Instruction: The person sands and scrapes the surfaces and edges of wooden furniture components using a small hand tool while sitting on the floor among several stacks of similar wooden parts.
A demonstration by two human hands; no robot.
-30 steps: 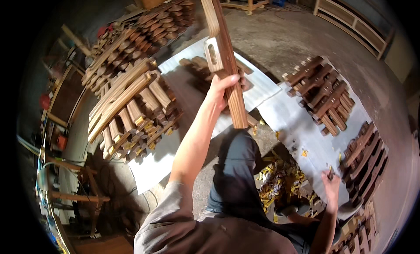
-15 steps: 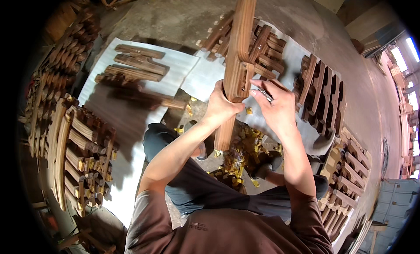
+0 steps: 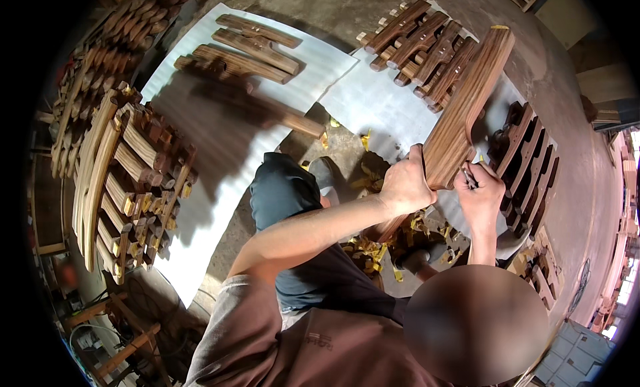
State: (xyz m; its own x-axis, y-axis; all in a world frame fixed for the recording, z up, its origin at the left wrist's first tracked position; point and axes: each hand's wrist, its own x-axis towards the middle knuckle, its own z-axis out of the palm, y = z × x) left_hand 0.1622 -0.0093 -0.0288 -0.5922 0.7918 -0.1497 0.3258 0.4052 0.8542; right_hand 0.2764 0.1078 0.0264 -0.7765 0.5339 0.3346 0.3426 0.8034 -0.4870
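A long brown wooden furniture part (image 3: 463, 107) leans up to the right, its broad grained face toward me. My left hand (image 3: 405, 184) is closed round its lower portion, the thumb hidden from view. At the right edge of the wood, my right hand (image 3: 483, 192) pinches a small dark, metallic-looking tool (image 3: 471, 180) whose kind I cannot make out. The fingers are next to the wood's edge; whether the tool's tip touches it is hidden. The lower end of the wood passes behind my left forearm, above my legs.
Yellow strips and shavings (image 3: 373, 254) litter the floor between my feet. White sheets (image 3: 347, 97) bear several wooden parts (image 3: 257, 50). Stacked wooden parts stand at the left (image 3: 127, 187) and right (image 3: 527, 160). A pale blue-grey box (image 3: 573, 354) is at the lower right.
The wooden part has swung from nearly upright to leaning right, and its broad face has turned toward me. Both hands have moved right and slightly down with it; the whole view has shifted.
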